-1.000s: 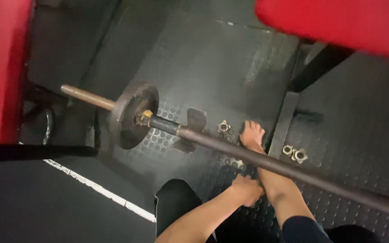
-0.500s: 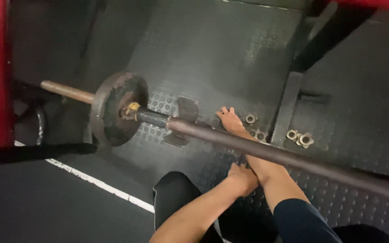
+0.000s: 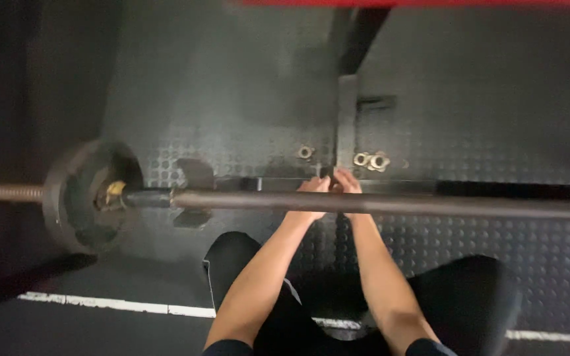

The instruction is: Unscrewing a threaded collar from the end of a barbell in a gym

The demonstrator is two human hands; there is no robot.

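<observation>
Dark studded rubber floor (image 3: 470, 250) spreads under a long barbell (image 3: 390, 204) lying crosswise. Both hands reach past the bar: the left hand (image 3: 314, 188) and right hand (image 3: 347, 183) meet at a small dark clamp (image 3: 325, 173) on the frame rail; whether they grip it I cannot tell. Far to the left of the left hand sits a weight plate (image 3: 80, 194); bolts (image 3: 371, 159) lie just beyond the right hand.

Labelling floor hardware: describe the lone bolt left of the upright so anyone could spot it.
Start at the dark barbell crossing the frame, then the steel upright beyond both hands. The lone bolt sits on the studded floor left of that upright; the paired bolts lie on its right.
</observation>
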